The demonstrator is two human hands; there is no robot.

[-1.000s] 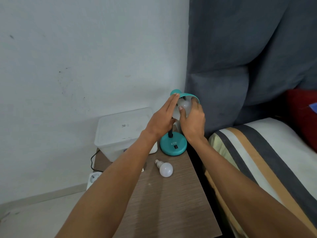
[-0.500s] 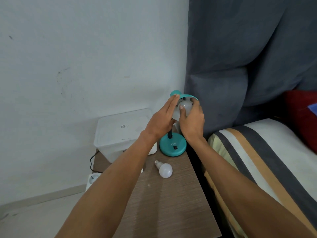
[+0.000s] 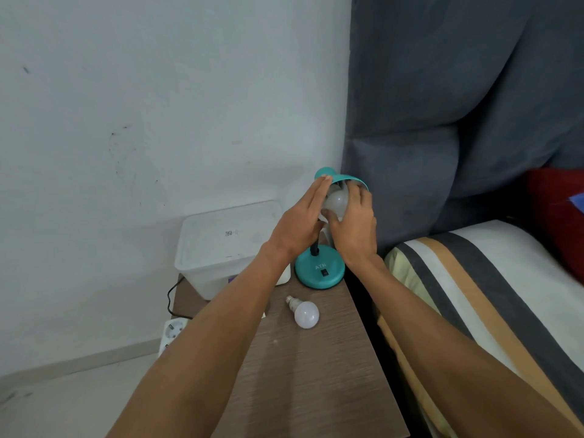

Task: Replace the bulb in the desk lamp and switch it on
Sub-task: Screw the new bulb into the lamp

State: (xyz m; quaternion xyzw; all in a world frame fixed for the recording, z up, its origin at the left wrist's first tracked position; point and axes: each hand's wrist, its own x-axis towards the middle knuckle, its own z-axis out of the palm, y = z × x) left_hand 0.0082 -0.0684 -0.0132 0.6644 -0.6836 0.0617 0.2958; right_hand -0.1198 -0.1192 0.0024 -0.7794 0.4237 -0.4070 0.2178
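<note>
A teal desk lamp stands at the far right corner of the bedside table, its round base [image 3: 319, 269] carrying a black switch. Its teal shade [image 3: 344, 178] tilts toward me. A white bulb [image 3: 337, 200] sits in the shade's mouth. My right hand [image 3: 355, 229] grips this bulb with thumb and fingers curled round it. My left hand [image 3: 300, 226] lies with straight fingers against the shade's left side. A second white bulb [image 3: 305, 312] lies loose on the table in front of the base.
A translucent lidded plastic box [image 3: 221, 245] stands at the table's back left. The wooden table [image 3: 316, 374] ends at the right beside a striped bed [image 3: 474, 295]. A grey headboard [image 3: 442, 121] rises behind the lamp. A white power strip [image 3: 172, 333] lies on the floor.
Both hands stay at the shade and bulb; my right hand's fingers have shifted slightly round the bulb. The loose bulb and lamp base have not moved.
</note>
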